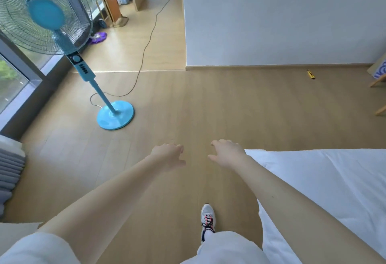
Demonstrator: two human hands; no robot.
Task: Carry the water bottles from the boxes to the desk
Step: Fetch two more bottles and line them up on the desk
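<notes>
Ahead, the left hand and the right hand are held out over the wooden floor, right of the blue fan, fingers loosely spread, nothing gripped. A white bed is seen farther right of the fan. Where the water bottles are cannot be told.

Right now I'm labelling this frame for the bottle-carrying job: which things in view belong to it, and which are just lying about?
Job: left hand, right hand, both empty. No bottles, boxes or desk in view.
Lying about: blue fan, its cord, yellow tool on the floor, white bed, purple thing by the window.
</notes>
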